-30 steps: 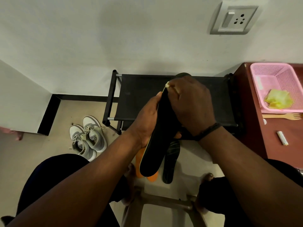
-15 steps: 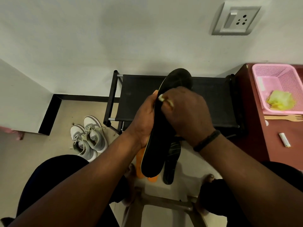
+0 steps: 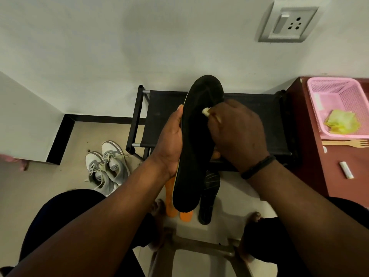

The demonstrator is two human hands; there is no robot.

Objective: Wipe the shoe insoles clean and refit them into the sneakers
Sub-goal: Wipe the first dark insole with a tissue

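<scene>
Right hand (image 3: 237,132) has its fingers curled tight around a small pale wad of wipe (image 3: 205,111), only a bit of it poking out at the knuckles, pressed against the black insole (image 3: 194,148) just below its toe end. Left hand (image 3: 171,144) grips the insole's left edge around the middle, thumb up along the rim, fingers wrapped behind it, holding it upright in the centre of the frame.

Tips for this step, I'd say: keep that left grip firm so the insole doesn't flex away, and run long strokes from toe to heel rather than little dabs. Shift the supporting hand lower to reach the part it covers.

Moving outward: more insoles (image 3: 209,196) lie on the floor right below the held one, an orange pair peeking out and a dark patterned one to the right. The grey-white sneakers (image 3: 107,168) sit on the floor at lower left, well apart from both hands, beside the black rack (image 3: 249,120). Refitting looks a way off yet.
</scene>
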